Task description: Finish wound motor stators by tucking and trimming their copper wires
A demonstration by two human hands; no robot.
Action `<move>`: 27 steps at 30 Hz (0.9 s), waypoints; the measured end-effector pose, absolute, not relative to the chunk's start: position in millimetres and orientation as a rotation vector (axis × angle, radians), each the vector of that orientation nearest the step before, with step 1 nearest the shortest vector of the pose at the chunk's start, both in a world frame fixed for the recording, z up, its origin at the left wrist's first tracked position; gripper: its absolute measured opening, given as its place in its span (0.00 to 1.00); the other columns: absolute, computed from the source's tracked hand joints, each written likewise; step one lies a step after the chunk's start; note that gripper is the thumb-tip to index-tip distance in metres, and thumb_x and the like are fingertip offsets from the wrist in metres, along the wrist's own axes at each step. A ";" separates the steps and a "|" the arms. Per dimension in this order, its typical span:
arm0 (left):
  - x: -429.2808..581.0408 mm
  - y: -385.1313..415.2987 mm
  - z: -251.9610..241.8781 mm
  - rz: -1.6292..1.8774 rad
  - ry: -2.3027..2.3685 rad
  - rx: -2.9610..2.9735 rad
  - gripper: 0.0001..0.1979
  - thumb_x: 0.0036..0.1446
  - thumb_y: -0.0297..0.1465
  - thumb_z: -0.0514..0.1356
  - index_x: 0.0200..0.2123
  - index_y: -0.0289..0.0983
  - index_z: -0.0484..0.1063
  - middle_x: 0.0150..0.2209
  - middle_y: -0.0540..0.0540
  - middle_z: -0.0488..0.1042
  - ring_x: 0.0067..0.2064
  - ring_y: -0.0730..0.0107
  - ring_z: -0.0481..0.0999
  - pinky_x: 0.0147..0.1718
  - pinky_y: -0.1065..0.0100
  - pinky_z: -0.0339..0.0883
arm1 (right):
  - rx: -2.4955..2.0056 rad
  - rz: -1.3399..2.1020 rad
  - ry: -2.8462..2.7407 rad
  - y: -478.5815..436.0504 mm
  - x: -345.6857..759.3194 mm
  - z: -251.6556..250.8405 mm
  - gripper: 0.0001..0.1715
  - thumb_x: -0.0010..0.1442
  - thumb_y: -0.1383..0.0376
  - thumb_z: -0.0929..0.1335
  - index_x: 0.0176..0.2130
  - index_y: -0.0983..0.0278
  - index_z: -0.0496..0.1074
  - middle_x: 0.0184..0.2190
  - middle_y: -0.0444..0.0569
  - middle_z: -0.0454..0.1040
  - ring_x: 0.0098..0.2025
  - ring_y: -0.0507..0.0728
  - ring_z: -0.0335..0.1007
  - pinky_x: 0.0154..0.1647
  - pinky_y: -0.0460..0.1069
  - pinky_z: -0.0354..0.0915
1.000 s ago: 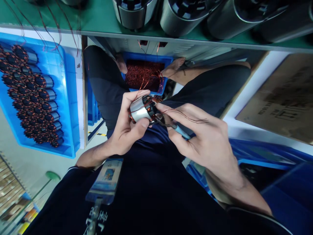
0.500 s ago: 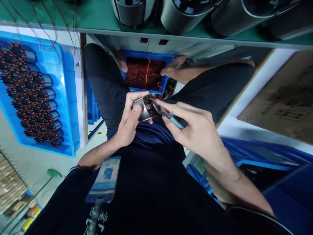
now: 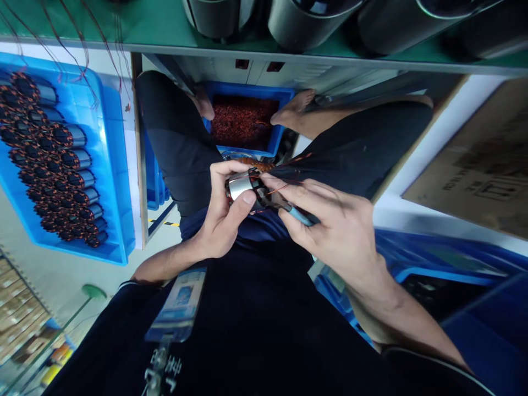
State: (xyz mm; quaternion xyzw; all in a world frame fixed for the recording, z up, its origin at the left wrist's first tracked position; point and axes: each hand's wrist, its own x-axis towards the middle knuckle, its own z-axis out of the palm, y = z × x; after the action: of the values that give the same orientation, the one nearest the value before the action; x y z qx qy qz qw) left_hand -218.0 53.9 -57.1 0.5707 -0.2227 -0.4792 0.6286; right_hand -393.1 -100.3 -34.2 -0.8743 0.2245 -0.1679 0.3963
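My left hand (image 3: 225,212) is wrapped round a small silver metal cylinder (image 3: 240,187) with a dark wound end, held above my lap. My right hand (image 3: 334,217) grips a tool with light blue handles (image 3: 300,215), its dark jaws at the wound end of the cylinder. Thin copper wires (image 3: 284,187) run from that end past my right fingers. The tool's tip is partly hidden by the fingers and too small to make out.
A blue tray (image 3: 111,165) with several wound cylinders stands at the left. On the floor between the feet, a blue bin (image 3: 247,149) holds copper scraps. Large metal cylinders (image 3: 295,27) stand on the green bench (image 3: 152,27). A cardboard box (image 3: 474,165) is at the right.
The cylinder has turned a little in my left hand, and the left thumb lies further right. My right hand has moved slightly right and down, with wires now stretching past it.
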 end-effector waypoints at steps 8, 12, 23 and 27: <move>-219.8 49.3 -60.7 -1.170 -0.347 1.134 0.17 0.84 0.43 0.70 0.65 0.53 0.69 0.51 0.50 0.75 0.39 0.72 0.79 0.37 0.69 0.82 | -1.793 -0.328 0.584 -105.6 -390.3 -49.6 0.30 0.77 0.74 0.77 0.71 0.53 0.91 0.63 0.46 0.92 0.62 0.62 0.95 0.70 0.52 0.86; -217.5 50.6 -59.3 -1.094 -0.393 1.265 0.18 0.82 0.48 0.71 0.65 0.53 0.71 0.57 0.46 0.77 0.45 0.65 0.81 0.44 0.63 0.85 | -1.940 -0.343 0.604 -106.3 -394.7 -45.8 0.36 0.76 0.75 0.75 0.76 0.55 0.86 0.59 0.50 0.93 0.52 0.60 0.94 0.59 0.53 0.87; -213.1 53.9 -54.9 -0.860 -0.865 1.355 0.22 0.84 0.40 0.69 0.71 0.47 0.68 0.68 0.37 0.73 0.70 0.53 0.78 0.71 0.49 0.81 | -2.242 -0.353 0.593 -105.7 -391.2 -22.5 0.37 0.78 0.70 0.74 0.81 0.57 0.80 0.54 0.55 0.85 0.53 0.68 0.84 0.59 0.66 0.80; -214.8 53.2 -57.2 -0.865 -0.876 1.322 0.20 0.84 0.45 0.68 0.69 0.46 0.69 0.66 0.37 0.72 0.67 0.51 0.79 0.67 0.48 0.82 | -2.201 -0.404 0.520 -101.9 -391.4 -21.9 0.35 0.74 0.75 0.75 0.75 0.58 0.83 0.54 0.51 0.92 0.46 0.63 0.89 0.55 0.59 0.86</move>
State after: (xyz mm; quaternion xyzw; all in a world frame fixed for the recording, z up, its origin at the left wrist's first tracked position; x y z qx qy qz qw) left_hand -214.8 53.2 -57.2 0.5748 -0.3808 -0.3759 0.6192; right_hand -391.4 -101.9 -21.9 -0.8738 0.2066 -0.1604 0.4098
